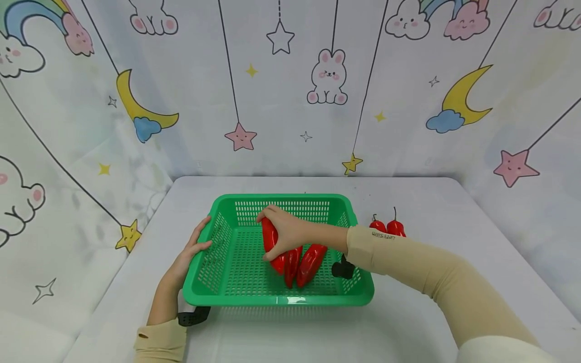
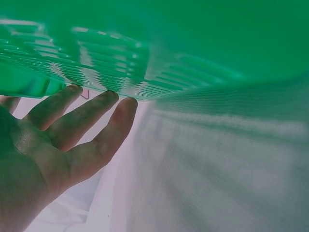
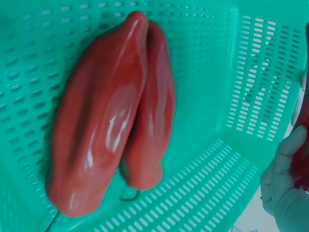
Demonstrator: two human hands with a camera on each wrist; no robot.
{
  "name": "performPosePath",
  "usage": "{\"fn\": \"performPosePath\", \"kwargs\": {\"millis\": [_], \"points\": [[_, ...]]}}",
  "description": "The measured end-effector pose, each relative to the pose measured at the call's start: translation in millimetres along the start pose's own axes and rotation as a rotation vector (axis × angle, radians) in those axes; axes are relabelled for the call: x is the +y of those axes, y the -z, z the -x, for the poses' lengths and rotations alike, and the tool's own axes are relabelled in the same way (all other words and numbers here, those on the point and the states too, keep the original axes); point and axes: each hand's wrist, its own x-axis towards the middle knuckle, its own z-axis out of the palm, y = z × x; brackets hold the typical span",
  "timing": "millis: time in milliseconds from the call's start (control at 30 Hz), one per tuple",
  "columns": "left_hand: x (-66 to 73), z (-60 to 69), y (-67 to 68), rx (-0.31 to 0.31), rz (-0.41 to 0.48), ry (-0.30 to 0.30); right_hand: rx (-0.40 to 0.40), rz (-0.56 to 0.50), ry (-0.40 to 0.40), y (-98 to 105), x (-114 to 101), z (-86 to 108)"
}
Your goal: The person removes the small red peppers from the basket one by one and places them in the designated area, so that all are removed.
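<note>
– Gripping what, and where?

– Pinching 1 red pepper (image 1: 270,235) between the thumb and fingers of the right hand (image 1: 290,230), inside a green basket (image 1: 254,300) on a white table (image 1: 408,327). Holding it just left of 2 more red peppers (image 1: 312,265) on the basket floor. Unable to tell about its own contact with that floor

– And with the left hand (image 1: 182,262)?

– Grasping nothing. Resting spread, extended fingers against the outside of the basket's left wall, apparently to steady it

– Busy with which step, by the look of it?

– Most likely loading the basket, at the point of setting 1 pepper down beside the others. Counting 3 inside, with the held pepper included. Also showing, on the table to the right, 2 further peppers (image 1: 396,229), partly hidden behind the right sleeve (image 1: 408,259)

– Calling for what next?

– Probably for lowering the pepper until settled, loosening the pinch and lifting clear without dragging its neighbours. Then for reaching out over the right rim toward the 2 on the table, with the left hand kept at the wall against sliding
</note>
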Motion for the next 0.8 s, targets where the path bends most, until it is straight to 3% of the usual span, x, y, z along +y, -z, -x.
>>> {"fn": "performPosePath", "kwargs": {"millis": [800], "points": [[-0.1,-1.3,-1.1,0.009,0.006,-0.009,0.108,-0.05,-0.029,33.5,27.7,49.9]]}}
